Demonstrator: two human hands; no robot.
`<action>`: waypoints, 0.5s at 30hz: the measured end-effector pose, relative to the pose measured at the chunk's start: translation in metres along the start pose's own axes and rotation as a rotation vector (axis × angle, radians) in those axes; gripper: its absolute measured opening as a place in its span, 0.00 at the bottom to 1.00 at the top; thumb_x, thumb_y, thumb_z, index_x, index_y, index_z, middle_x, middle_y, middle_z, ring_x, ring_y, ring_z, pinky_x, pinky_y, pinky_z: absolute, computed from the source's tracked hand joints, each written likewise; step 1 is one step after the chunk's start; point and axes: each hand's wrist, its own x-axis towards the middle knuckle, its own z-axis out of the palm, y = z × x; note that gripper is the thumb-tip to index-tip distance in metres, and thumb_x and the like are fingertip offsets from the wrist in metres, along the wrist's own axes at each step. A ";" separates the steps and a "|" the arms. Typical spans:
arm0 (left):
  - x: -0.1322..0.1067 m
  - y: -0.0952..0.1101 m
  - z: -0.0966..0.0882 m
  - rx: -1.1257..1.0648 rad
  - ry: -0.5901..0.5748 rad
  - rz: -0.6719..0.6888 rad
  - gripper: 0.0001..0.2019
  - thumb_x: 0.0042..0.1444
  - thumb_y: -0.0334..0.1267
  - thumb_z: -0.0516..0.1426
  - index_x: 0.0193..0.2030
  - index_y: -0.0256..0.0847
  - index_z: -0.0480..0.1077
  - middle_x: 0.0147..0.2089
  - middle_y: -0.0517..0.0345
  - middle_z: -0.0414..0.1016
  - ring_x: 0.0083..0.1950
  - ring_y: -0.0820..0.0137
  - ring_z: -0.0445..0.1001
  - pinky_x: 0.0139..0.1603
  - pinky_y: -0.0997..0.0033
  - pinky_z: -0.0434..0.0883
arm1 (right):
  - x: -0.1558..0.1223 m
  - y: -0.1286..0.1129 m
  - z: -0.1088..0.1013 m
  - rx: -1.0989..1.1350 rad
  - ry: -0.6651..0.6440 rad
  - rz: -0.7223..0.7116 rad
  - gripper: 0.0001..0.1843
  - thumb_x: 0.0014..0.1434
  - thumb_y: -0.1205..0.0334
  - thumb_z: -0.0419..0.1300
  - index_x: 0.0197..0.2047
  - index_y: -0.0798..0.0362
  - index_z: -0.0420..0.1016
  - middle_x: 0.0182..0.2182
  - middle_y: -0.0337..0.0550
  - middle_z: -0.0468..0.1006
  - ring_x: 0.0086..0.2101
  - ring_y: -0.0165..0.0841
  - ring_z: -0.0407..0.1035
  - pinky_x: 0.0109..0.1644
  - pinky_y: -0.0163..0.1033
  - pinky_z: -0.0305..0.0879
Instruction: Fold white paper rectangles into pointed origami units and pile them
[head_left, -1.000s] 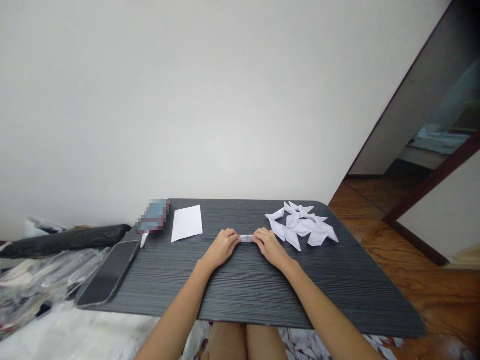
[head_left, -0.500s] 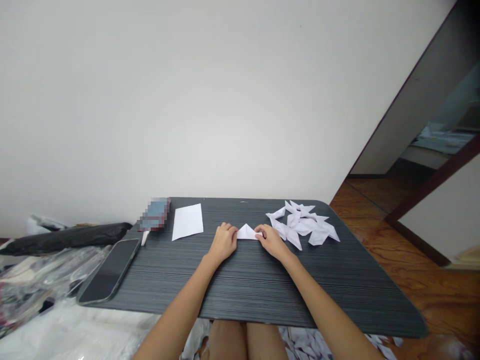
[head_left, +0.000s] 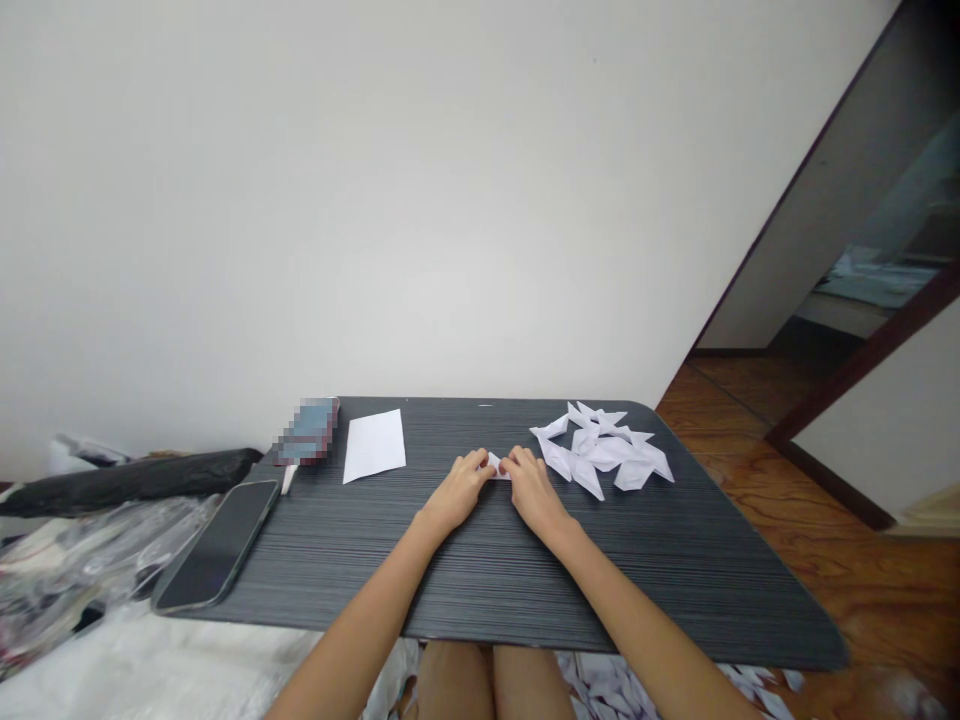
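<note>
A small folded white paper piece (head_left: 496, 464) lies on the dark striped table (head_left: 480, 570), pinched between both hands. My left hand (head_left: 461, 489) presses its left side with curled fingers. My right hand (head_left: 529, 489) holds its right side, fingertips nearly touching the left hand's. Most of the paper is hidden under the fingers. A pile of several finished folded white paper shapes (head_left: 604, 448) lies just right of my right hand. A flat white paper sheet (head_left: 374, 445) rests left of my left hand.
A black phone (head_left: 219, 545) lies at the table's left edge, beside a blurred small box (head_left: 307, 431). A black rolled object (head_left: 127, 480) and plastic bags sit left of the table. Paper scraps (head_left: 607, 690) lie on the floor below. Wooden floor and a doorway are at the right.
The hands have come closer together over the paper. A triangular shape that showed between them half a second ago is now folded smaller and mostly covered.
</note>
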 end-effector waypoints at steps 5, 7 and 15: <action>-0.009 0.005 0.003 -0.005 0.009 -0.002 0.15 0.53 0.25 0.42 0.45 0.36 0.63 0.41 0.50 0.61 0.42 0.66 0.60 0.43 0.64 0.61 | -0.012 -0.004 0.004 -0.021 -0.018 -0.061 0.17 0.48 0.80 0.45 0.36 0.58 0.68 0.34 0.49 0.66 0.37 0.37 0.58 0.42 0.40 0.55; -0.016 0.007 0.003 0.008 0.049 -0.034 0.16 0.51 0.23 0.43 0.44 0.34 0.63 0.41 0.48 0.61 0.43 0.65 0.60 0.46 0.63 0.61 | -0.018 -0.001 0.004 -0.046 0.009 -0.052 0.19 0.46 0.80 0.45 0.40 0.59 0.67 0.36 0.51 0.66 0.37 0.38 0.58 0.43 0.41 0.56; -0.033 0.006 0.000 -0.032 0.189 -0.164 0.14 0.49 0.23 0.44 0.38 0.33 0.66 0.39 0.49 0.62 0.44 0.66 0.60 0.49 0.65 0.62 | -0.025 0.003 -0.005 -0.075 0.012 -0.015 0.20 0.44 0.80 0.47 0.40 0.60 0.68 0.37 0.53 0.65 0.37 0.39 0.58 0.42 0.41 0.57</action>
